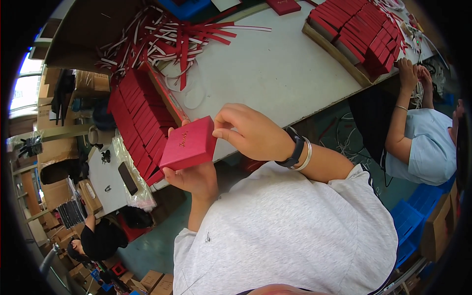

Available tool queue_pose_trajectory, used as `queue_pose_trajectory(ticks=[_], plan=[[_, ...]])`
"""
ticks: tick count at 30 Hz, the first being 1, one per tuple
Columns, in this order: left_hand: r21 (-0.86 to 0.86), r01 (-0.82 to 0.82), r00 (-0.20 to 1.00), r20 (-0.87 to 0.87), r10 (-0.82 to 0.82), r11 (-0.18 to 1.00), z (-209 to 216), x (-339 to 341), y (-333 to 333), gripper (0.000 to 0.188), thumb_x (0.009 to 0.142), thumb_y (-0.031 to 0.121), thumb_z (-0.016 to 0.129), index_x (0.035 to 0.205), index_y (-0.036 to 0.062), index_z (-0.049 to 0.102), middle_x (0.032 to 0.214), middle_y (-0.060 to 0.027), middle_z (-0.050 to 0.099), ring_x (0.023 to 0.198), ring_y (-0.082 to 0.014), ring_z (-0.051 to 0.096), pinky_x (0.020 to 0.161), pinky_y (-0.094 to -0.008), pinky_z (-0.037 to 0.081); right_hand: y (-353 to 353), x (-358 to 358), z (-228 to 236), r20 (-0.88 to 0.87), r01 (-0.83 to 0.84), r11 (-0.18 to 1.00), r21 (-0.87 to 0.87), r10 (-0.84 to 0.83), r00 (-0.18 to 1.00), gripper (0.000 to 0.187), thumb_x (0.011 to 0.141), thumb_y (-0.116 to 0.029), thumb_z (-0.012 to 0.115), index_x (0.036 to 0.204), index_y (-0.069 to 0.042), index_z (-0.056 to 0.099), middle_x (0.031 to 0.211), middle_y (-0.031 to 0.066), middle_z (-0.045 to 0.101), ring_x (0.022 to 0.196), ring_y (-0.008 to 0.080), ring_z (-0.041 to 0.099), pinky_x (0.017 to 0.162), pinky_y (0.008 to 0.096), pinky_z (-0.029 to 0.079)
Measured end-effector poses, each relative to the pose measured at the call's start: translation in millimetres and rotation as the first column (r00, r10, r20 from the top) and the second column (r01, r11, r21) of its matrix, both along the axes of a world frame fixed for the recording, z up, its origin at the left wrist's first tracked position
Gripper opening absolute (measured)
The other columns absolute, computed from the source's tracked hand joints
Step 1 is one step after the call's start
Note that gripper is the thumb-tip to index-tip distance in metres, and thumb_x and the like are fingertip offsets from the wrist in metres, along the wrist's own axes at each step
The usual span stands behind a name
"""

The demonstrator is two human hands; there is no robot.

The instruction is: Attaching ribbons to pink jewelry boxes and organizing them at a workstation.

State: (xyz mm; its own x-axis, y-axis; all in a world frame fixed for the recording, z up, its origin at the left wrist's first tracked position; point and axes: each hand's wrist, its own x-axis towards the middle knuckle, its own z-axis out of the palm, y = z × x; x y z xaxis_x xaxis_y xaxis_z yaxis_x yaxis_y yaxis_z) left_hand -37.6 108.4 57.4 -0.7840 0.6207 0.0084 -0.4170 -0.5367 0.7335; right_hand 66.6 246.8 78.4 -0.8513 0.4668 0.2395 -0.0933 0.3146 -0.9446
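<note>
A flat, square red gift box (189,145) with gold lettering on its lid is tilted up in front of me. My left hand (196,179) holds it from below, with the thumb along its near edge and fingertips showing behind its far edge. At the box's right edge is my right hand (250,130), fingers curled and thumb pressed toward the index finger in a pinch. Whether that pinch has the box's edge or some small piece in it is too small to tell. Just left of the box, rows of similar red boxes (142,115) stand packed in a carton.
A tangled heap of red and white ribbons (162,42) lies on the white table (260,59). Another carton of red boxes (356,32) stands at the far right, near a co-worker's hands (410,76). A black phone (128,178) rests on a side table at the left.
</note>
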Motion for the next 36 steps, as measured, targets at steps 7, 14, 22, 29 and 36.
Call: queue_pose_trajectory(ticks=[7, 14, 22, 29, 36], plan=[[-0.023, 0.059, 0.994, 0.094, -0.057, 0.998, 11.8, 8.8, 6.6, 0.094, 0.076, 0.072, 0.047, 0.139, 0.0045, 0.032, 0.138, -0.0169, 0.041, 0.130, -0.0380, 0.035, 0.109, -0.0479, 0.026, 7.3, 1.1, -17.6, -0.034, 0.039, 0.999, -0.021, -0.039, 0.999, 0.018, 0.087, -0.019, 0.060, 0.088, -0.002, 0.052, 0.088, 0.0093, 0.054, 0.081, 0.0217, 0.053, 0.077, 0.0342, 0.043], [0.191, 0.200, 0.898, 0.358, -0.257, 0.961, 16.5, 9.6, 10.7, 0.090, 0.079, 0.072, 0.044, 0.137, 0.0041, 0.033, 0.135, -0.0148, 0.043, 0.129, -0.0311, 0.038, 0.109, -0.0420, 0.029, -3.0, 0.9, -22.4, -0.320, -0.217, 0.784, -0.581, 0.025, 0.947, 0.069, 0.080, -0.041, 0.070, 0.130, -0.007, 0.037, 0.127, 0.0098, 0.045, 0.119, 0.0220, 0.044, 0.102, 0.0374, 0.034], [0.189, 0.216, 0.835, 0.473, -0.281, 0.958, 1.4, 9.5, 6.1, 0.072, 0.082, 0.069, 0.042, 0.121, 0.0090, 0.047, 0.125, -0.0073, 0.049, 0.118, -0.0225, 0.046, 0.101, -0.0395, 0.036, -7.6, -6.4, -4.5, -0.064, -0.211, 0.845, -0.491, 0.207, 0.976, 0.062, 0.080, -0.031, 0.072, 0.128, -0.003, 0.045, 0.137, 0.0153, 0.040, 0.124, 0.0248, 0.043, 0.104, 0.0352, 0.033], [0.065, 0.171, 0.908, 0.376, -0.183, 0.983, -1.4, 1.8, -12.1, 0.085, 0.078, 0.075, 0.039, 0.132, 0.0088, 0.039, 0.130, -0.0097, 0.045, 0.123, -0.0240, 0.043, 0.102, -0.0400, 0.037, -19.8, -18.5, -10.4, -0.126, -0.329, 0.837, -0.436, 0.306, 0.944, 0.058, 0.082, -0.041, 0.067, 0.123, -0.004, 0.049, 0.140, 0.0160, 0.037, 0.127, 0.0264, 0.040, 0.105, 0.0366, 0.032], [0.107, 0.457, 0.889, -0.015, -0.458, 0.883, -2.6, -13.9, -36.5, 0.115, 0.066, 0.058, 0.073, 0.147, 0.0134, 0.004, 0.142, -0.0133, 0.029, 0.134, -0.0302, 0.031, 0.103, -0.0461, 0.040, -31.7, -23.9, -14.6, -0.204, -0.406, 0.855, -0.323, 0.356, 0.912, 0.069, 0.071, -0.042, 0.076, 0.125, -0.008, 0.049, 0.140, 0.0148, 0.036, 0.131, 0.0280, 0.035, 0.107, 0.0406, 0.030]])
